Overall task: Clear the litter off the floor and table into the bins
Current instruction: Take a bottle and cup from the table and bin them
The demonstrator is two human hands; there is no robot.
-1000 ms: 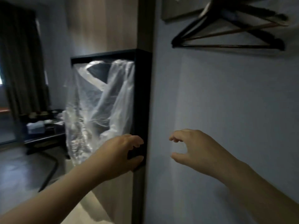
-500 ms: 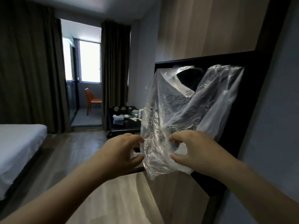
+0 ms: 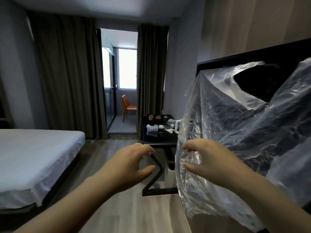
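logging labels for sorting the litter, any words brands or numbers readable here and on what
No text can be read anywhere in this view.
Clear plastic bag: no print shows on it.
Litter on the black table: any labels are too small and blurred to read.

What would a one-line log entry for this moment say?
left hand: free, loosely curled | right hand: at clear plastic bag, grip unclear | table: litter on it
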